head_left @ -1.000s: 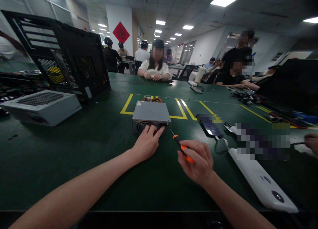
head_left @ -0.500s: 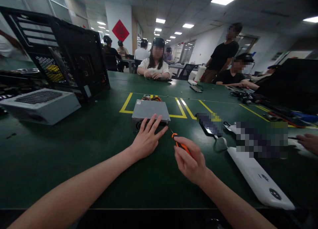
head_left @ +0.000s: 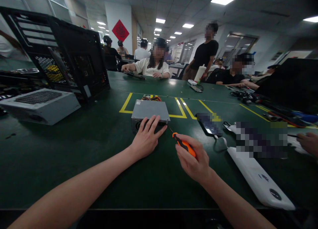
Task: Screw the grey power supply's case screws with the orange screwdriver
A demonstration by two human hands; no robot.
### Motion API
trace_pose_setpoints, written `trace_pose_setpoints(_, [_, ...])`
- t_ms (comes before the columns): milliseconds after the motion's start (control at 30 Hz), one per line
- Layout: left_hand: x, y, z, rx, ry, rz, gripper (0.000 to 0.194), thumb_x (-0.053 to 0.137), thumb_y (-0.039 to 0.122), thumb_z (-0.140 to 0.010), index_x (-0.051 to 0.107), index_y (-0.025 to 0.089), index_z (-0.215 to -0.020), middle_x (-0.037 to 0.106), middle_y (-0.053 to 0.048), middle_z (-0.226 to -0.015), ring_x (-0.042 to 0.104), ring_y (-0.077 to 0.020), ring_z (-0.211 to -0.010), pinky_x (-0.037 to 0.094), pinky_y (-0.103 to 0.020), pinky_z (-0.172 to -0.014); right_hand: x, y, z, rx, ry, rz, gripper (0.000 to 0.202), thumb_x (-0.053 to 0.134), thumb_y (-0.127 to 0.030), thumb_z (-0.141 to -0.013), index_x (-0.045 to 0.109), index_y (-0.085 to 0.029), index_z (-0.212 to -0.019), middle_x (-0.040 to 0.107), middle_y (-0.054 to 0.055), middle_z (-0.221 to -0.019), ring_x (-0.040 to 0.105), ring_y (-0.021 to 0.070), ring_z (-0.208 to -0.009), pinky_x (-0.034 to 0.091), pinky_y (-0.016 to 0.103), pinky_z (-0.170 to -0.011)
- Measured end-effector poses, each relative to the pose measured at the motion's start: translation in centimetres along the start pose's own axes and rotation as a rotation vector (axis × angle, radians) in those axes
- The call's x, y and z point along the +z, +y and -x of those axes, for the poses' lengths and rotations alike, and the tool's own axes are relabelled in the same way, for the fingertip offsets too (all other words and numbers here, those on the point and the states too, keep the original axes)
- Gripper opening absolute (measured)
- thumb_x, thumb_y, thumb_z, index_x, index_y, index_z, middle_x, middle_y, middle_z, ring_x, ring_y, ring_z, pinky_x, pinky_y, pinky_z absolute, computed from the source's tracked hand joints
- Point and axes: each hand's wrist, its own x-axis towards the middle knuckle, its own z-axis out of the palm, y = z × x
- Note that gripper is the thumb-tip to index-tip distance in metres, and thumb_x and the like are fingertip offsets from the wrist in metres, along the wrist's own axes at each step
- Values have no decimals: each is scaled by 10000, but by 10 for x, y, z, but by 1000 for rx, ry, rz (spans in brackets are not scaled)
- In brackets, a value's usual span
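Observation:
A grey computer power supply unit [head_left: 150,109] lies on the green table, its fan side facing me and a bundle of coloured cables [head_left: 152,98] behind it. My left hand [head_left: 146,137] rests with spread fingers on its front edge and top, covering part of the fan side. In my right hand [head_left: 194,160] is an orange and black screwdriver [head_left: 185,144], held by its handle. The screwdriver's shaft points up and left to the unit's front right corner; whether the tip sits in a screw is too small to tell.
A second power supply [head_left: 47,105] and a black computer case [head_left: 74,57] stand at left. To the right lie a phone [head_left: 208,125] and a white device [head_left: 263,181]. Yellow tape [head_left: 177,116] marks the table. Another person's hand [head_left: 308,143] is at the right edge.
My right hand has turned around the screwdriver handle, showing more of it. My left hand stays on the power supply. Across the table, a person has reached sideways to a dark object.

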Motion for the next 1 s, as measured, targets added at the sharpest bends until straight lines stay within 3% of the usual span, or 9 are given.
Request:
trace_pose_setpoints(133, [1,0,0,0,-2,-12,598,554,173,-770,387,265,-1336,213,-117,-1466,151,-312,-1353,128,-513,-1082,1,1,2,37,-14,-13,347,584,-43,-738,497,-231,-1017,511,92,-1142,539,228,-1077,550,404,-813])
trace_pose_setpoints(433, [0,1,0,-9,13,4,589,547,151,-766,403,262,-1327,245,-108,-1454,175,-311,-1343,137,-510,-1083,4,2,4,26,-8,-72,334,575,-48,-741,521,-221,-1023,546,98,-1159,574,213,-1039,572,347,-758])
trace_pose_setpoints(600, [0,0,0,-1,13,9,585,537,153,-773,398,261,-1330,245,-114,-1452,180,-313,-1341,147,-514,-1078,5,0,1,108,63,-109,353,546,-28,-749,501,-237,-1029,508,88,-1163,562,220,-1052,580,372,-756])
trace_pose_setpoints(733, [0,0,0,1,7,-4,582,543,170,-776,395,260,-1331,232,-131,-1452,170,-312,-1346,144,-511,-1077,4,-3,-3,-15,-19,8,285,583,-42,-737,539,-229,-948,537,69,-1054,561,213,-1008,572,367,-762])
trace_pose_setpoints(867, [0,0,0,-1,9,-7,589,548,168,-770,395,259,-1331,233,-133,-1451,172,-313,-1345,145,-509,-1075,3,-4,-2,-4,1,-33,297,558,-20,-739,518,-205,-967,490,104,-1151,536,220,-1063,567,372,-790])
trace_pose_setpoints(1000, [-1,0,0,6,5,-11,591,546,168,-767,394,256,-1331,233,-136,-1451,174,-312,-1345,141,-510,-1075,3,-4,-2,-33,-28,20,298,585,-48,-739,527,-232,-966,503,83,-1103,547,207,-1025,574,350,-757])
